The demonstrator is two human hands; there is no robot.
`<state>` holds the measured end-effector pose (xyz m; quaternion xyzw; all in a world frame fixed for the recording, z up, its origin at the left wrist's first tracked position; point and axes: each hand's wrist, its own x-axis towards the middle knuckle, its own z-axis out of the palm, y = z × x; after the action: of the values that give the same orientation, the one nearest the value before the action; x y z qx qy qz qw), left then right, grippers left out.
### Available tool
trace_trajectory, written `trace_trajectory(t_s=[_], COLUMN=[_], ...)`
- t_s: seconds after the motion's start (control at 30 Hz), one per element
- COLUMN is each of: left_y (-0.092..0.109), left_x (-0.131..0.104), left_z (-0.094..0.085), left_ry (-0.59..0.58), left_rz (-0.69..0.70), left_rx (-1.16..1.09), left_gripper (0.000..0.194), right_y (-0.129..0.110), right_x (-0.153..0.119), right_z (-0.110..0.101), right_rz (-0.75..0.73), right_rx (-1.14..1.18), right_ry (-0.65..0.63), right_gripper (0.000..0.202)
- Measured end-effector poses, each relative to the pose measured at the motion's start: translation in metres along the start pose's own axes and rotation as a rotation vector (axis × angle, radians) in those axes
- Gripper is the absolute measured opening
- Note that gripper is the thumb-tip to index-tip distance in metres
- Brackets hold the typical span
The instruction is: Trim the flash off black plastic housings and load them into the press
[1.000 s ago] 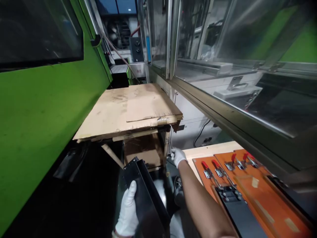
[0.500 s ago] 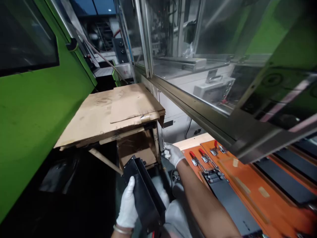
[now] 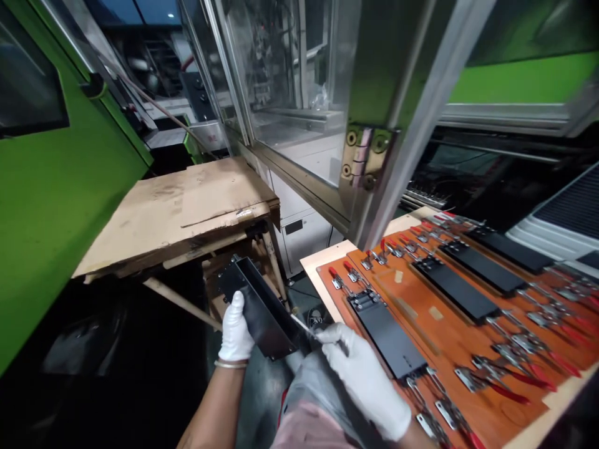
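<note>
My left hand [image 3: 235, 330], in a white glove, grips a long black channel-shaped part [image 3: 259, 308] by its left side, thumb on top. The part is tilted, its open groove facing up. To its right, my right hand [image 3: 350, 365], also gloved, pinches a thin light-coloured tool [image 3: 302, 325] between thumb and fingers. The tool points up and left toward the black part's right edge; whether they touch is unclear.
An orange board [image 3: 421, 324] with red-handled clamps and several flat black plates [image 3: 388, 333] lies at the right. A cardboard-topped table [image 3: 187, 199] stands ahead. Green machine panels [image 3: 70, 181] and a metal-framed glass door [image 3: 299, 149] stand around.
My right hand has moved down and toward me, with the thin tool now near the black part. The view has swung right, showing more of the orange board. My left hand keeps its grip.
</note>
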<state>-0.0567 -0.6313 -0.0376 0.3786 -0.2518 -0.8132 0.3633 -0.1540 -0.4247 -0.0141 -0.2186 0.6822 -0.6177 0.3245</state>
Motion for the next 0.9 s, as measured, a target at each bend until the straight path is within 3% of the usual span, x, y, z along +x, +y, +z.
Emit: trace_trajectory(t_s=[0.13, 0.3, 0.53, 0.6, 0.7, 0.9], left_y=[-0.005, -0.012, -0.020, -0.023, -0.028, -0.036], left_x=[-0.007, -0.009, -0.023, -0.023, -0.018, -0.011], left_z=[0.015, 0.024, 0.043, 0.048, 0.050, 0.050], left_ry=[-0.044, -0.006, -0.007, 0.010, -0.019, -0.053], left_rz=[-0.050, 0.058, -0.029, -0.006, 0.008, -0.032], left_rx=[-0.040, -0.036, -0.150, -0.160, -0.139, -0.105], left_gripper=[0.027, 0.025, 0.037, 0.038, 0.032, 0.032], right_y=[0.001, 0.008, 0.017, 0.020, 0.025, 0.028], right_x=[-0.013, -0.016, -0.018, -0.018, -0.017, -0.012], right_z=[0.003, 0.002, -0.008, -0.009, -0.009, -0.008], right_rz=[-0.110, -0.223, -0.204, -0.256, -0.365, -0.425], right_rx=[-0.060, -0.156, -0.207, -0.227, -0.212, -0.142], right_ry=[0.071, 0.131, 0.208, 0.235, 0.210, 0.302], right_gripper=[0.013, 0.017, 0.019, 0.017, 0.015, 0.016])
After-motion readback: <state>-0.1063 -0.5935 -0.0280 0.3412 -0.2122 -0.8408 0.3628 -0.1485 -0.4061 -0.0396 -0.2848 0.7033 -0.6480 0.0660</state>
